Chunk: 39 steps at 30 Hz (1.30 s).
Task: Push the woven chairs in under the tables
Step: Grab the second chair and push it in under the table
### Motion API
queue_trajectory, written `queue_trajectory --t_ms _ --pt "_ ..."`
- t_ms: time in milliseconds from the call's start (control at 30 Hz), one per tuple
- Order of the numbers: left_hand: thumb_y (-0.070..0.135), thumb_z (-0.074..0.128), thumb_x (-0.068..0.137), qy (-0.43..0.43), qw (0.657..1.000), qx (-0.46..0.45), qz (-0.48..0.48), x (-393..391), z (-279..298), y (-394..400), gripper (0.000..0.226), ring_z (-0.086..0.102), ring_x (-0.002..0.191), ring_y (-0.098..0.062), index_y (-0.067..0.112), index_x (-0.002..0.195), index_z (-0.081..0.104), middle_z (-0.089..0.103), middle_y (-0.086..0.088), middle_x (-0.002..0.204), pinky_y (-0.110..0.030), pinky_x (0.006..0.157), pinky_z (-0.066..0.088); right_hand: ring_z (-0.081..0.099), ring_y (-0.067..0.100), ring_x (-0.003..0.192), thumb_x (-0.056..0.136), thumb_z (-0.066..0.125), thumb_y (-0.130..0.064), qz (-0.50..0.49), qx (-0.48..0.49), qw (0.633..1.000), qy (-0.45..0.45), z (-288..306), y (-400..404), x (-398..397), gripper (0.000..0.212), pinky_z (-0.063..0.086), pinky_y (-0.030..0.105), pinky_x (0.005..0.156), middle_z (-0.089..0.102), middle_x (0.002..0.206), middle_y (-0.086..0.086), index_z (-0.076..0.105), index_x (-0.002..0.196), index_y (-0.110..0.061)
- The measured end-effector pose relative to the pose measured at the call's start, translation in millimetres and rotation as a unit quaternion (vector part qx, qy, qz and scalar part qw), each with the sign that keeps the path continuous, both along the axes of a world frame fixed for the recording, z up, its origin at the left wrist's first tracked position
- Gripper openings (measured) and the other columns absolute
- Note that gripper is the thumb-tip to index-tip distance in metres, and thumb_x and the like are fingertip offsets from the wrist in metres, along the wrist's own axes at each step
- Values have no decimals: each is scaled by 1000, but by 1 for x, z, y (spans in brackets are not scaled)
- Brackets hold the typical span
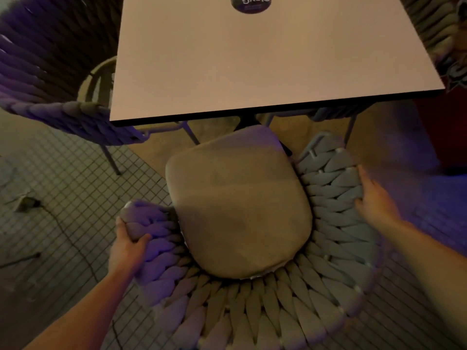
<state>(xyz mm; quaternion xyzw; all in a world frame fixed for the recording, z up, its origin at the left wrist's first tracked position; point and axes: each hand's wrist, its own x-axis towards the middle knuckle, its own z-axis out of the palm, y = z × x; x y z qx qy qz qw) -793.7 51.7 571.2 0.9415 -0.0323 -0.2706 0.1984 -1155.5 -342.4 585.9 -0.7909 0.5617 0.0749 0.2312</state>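
Observation:
A grey woven chair (252,306) with a beige seat cushion (240,205) stands right below me, facing a square pale table (252,59). The cushion's front edge sits just at the table's near edge. My left hand (127,248) grips the chair's left woven arm. On the right arm's outer rim lies my right hand (374,198), fingers curled around the weave.
A second woven chair (50,84) stands at the table's left side, partly tucked under. Another woven chair (439,34) shows at the upper right. A round dark sticker (251,3) lies on the tabletop. A cable and small debris (27,203) lie on the tiled floor at left.

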Motion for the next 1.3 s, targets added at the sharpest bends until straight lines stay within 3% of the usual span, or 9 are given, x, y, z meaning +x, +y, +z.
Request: queue_trajectory --t_ms 467,1300 --pt "33 65 84 8 995 -13 -100 -11 -6 -38 90 59 107 -44 29 154 7 59 -26 126 -39 79 44 55 48 116 82 67 -3 -90 -11 996 13 -5 47 -98 88 48 52 92 50 140 27 18 155 -16" --pt "33 66 83 -5 993 4 -115 11 -6 -89 91 57 113 -45 29 153 7 56 -27 132 -45 90 46 57 46 110 86 63 -8 -109 -21 993 25 -5 24 -91 84 48 51 88 53 134 27 17 155 -17"
